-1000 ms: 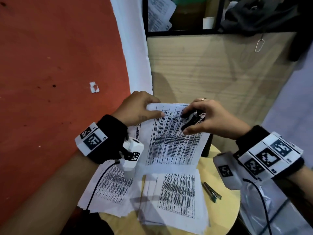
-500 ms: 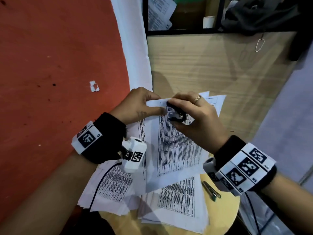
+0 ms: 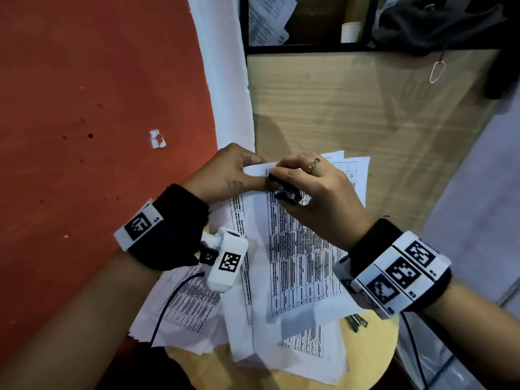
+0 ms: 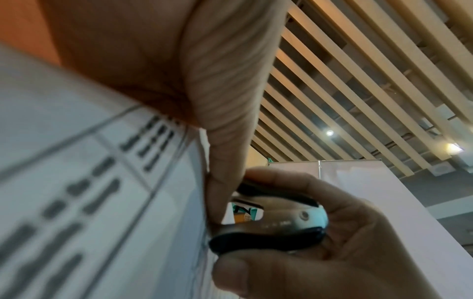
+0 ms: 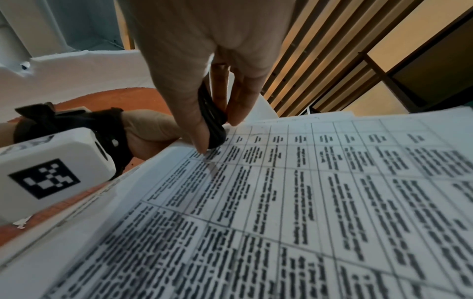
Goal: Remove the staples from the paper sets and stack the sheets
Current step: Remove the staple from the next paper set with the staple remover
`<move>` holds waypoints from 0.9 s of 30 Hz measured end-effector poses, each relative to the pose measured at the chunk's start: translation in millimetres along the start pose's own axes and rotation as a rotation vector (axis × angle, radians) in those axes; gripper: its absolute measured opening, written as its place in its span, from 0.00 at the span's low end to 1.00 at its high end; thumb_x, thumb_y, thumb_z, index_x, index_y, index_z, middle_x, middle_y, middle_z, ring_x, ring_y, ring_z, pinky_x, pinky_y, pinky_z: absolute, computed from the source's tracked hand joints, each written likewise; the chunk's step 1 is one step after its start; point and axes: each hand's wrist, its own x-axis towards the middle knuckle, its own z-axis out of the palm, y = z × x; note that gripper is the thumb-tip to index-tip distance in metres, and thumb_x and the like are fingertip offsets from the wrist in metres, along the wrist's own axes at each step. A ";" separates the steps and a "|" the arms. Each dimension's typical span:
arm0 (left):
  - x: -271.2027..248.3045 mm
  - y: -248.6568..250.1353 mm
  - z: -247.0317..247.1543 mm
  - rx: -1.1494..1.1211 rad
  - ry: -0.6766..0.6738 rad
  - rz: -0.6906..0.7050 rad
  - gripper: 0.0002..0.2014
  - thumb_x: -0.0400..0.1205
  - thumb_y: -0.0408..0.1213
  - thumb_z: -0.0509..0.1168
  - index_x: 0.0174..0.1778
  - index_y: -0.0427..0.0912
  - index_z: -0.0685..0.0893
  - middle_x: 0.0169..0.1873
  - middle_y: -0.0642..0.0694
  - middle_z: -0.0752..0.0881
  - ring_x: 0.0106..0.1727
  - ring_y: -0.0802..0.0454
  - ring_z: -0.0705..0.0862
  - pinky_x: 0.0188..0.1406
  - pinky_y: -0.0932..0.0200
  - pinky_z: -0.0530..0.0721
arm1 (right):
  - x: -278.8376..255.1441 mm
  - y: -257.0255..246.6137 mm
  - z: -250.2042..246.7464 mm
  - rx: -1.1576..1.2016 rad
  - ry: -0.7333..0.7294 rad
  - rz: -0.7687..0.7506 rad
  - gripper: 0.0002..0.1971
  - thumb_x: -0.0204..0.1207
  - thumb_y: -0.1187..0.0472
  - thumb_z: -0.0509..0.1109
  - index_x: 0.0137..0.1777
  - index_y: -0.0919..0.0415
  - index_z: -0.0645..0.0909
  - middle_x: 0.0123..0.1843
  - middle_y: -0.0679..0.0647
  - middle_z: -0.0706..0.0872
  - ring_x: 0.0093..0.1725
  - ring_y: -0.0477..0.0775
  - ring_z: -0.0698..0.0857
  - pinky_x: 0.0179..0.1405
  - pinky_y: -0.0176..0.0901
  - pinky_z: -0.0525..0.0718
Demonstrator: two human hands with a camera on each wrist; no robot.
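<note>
I hold a stapled set of printed table sheets (image 3: 298, 263) up over the round table. My left hand (image 3: 230, 175) pinches the set's top left corner (image 4: 107, 182). My right hand (image 3: 312, 190) grips a black and silver staple remover (image 3: 287, 192) (image 4: 271, 224) (image 5: 212, 121), its claws pressed against that same corner beside my left thumb (image 4: 225, 161). The staple itself is hidden under the fingers. Loose printed sheets (image 3: 191, 308) lie in piles on the table below, with another pile (image 3: 306, 350) nearer me.
The small round wooden table (image 3: 374, 350) carries a dark pen-like object (image 3: 356, 322) by its right edge. A wooden cabinet side (image 3: 365, 116) stands right behind the papers. Red floor (image 3: 84, 108) with a paper scrap (image 3: 157, 139) lies to the left.
My right hand carried the staple remover left and up to the set's top left corner, meeting my left hand. The held set has turned and tilted, its right side lifted.
</note>
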 end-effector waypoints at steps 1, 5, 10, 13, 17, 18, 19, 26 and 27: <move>0.0 0.4 -0.4 0.006 0.002 -0.007 0.05 0.71 0.31 0.76 0.33 0.34 0.87 0.28 0.44 0.77 0.30 0.63 0.73 0.30 0.66 0.70 | -0.1 0.5 1.0 -0.004 0.000 -0.003 0.20 0.59 0.75 0.76 0.53 0.69 0.85 0.51 0.61 0.87 0.47 0.65 0.85 0.35 0.55 0.86; 1.5 0.1 -1.2 0.026 0.020 -0.039 0.13 0.67 0.36 0.80 0.36 0.30 0.87 0.30 0.41 0.78 0.35 0.58 0.74 0.34 0.60 0.69 | -0.7 1.7 3.5 -0.030 0.000 -0.017 0.21 0.57 0.76 0.78 0.53 0.68 0.86 0.51 0.61 0.87 0.48 0.64 0.85 0.34 0.54 0.86; 5.8 -3.3 -0.4 0.000 0.063 -0.046 0.26 0.56 0.51 0.76 0.40 0.33 0.90 0.44 0.24 0.86 0.40 0.52 0.81 0.45 0.54 0.76 | 0.6 7.5 7.3 -0.009 0.004 0.005 0.19 0.59 0.73 0.76 0.53 0.67 0.86 0.50 0.60 0.87 0.47 0.64 0.85 0.37 0.55 0.86; 5.8 -0.6 -2.2 -0.014 0.016 -0.066 0.13 0.64 0.36 0.80 0.40 0.33 0.90 0.42 0.27 0.88 0.40 0.55 0.81 0.44 0.60 0.78 | 0.6 8.2 9.1 -0.007 0.007 0.018 0.18 0.60 0.73 0.75 0.52 0.66 0.87 0.49 0.58 0.87 0.46 0.63 0.85 0.36 0.53 0.86; 4.7 -0.7 -4.6 -0.017 -0.047 -0.109 0.06 0.70 0.24 0.75 0.42 0.34 0.89 0.39 0.38 0.87 0.38 0.55 0.81 0.38 0.67 0.79 | 2.0 7.3 8.2 -0.008 0.017 0.025 0.15 0.62 0.69 0.74 0.50 0.66 0.87 0.48 0.59 0.87 0.44 0.64 0.85 0.35 0.52 0.86; 5.0 -1.5 -5.0 -0.021 -0.046 -0.117 0.08 0.70 0.24 0.75 0.44 0.30 0.88 0.40 0.37 0.87 0.39 0.54 0.82 0.38 0.67 0.79 | 2.5 7.5 7.9 -0.005 0.016 0.028 0.14 0.63 0.68 0.74 0.50 0.66 0.87 0.48 0.59 0.87 0.44 0.64 0.85 0.35 0.52 0.86; 5.2 -2.1 -5.4 -0.022 -0.043 -0.117 0.09 0.70 0.23 0.75 0.45 0.28 0.87 0.40 0.36 0.87 0.40 0.53 0.82 0.39 0.66 0.79 | 3.0 7.9 8.2 0.001 0.014 0.031 0.14 0.64 0.67 0.74 0.50 0.67 0.87 0.48 0.59 0.87 0.44 0.64 0.85 0.35 0.52 0.86; 5.8 0.2 -6.0 0.003 -0.036 -0.103 0.08 0.70 0.22 0.74 0.45 0.26 0.87 0.38 0.39 0.86 0.38 0.56 0.81 0.38 0.68 0.78 | 4.5 7.9 8.0 -0.001 0.006 0.000 0.14 0.64 0.67 0.74 0.51 0.68 0.86 0.48 0.60 0.87 0.44 0.64 0.85 0.37 0.52 0.86; 6.0 -0.2 -6.0 0.003 -0.035 -0.104 0.08 0.70 0.22 0.74 0.44 0.27 0.87 0.37 0.40 0.86 0.37 0.57 0.81 0.37 0.69 0.77 | 4.7 7.6 8.2 -0.003 0.005 -0.008 0.13 0.64 0.67 0.74 0.50 0.68 0.87 0.48 0.60 0.87 0.44 0.64 0.85 0.37 0.51 0.86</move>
